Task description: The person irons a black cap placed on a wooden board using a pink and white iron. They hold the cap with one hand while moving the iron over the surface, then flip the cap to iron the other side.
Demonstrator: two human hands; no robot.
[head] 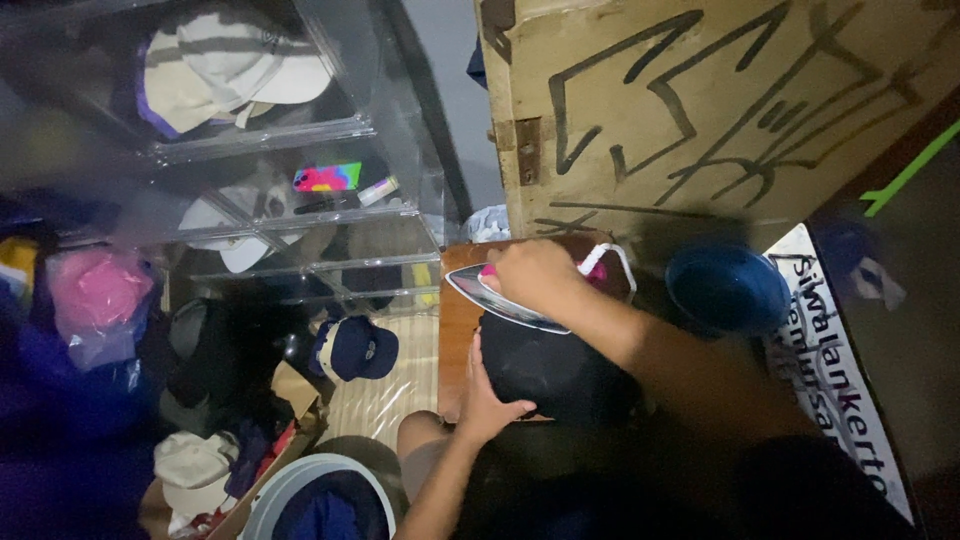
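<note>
On the small wooden table (455, 330), the right hand (535, 275) is wrapped around the handle of a clothes iron (505, 300) resting on a dark cap (555, 370), apparently navy, which the left hand (490, 400) grips at its near edge.

A clear acrylic shelf unit (300, 150) fills the left side, with pale caps (225, 65) on its top level and a bright multicoloured card (327, 177) one level down. Below the shelves a navy cap (358, 348) lies on the floor, and far to their right sits what looks like a blue bowl (727, 288), under a scrawled wooden board (700, 110).
</note>
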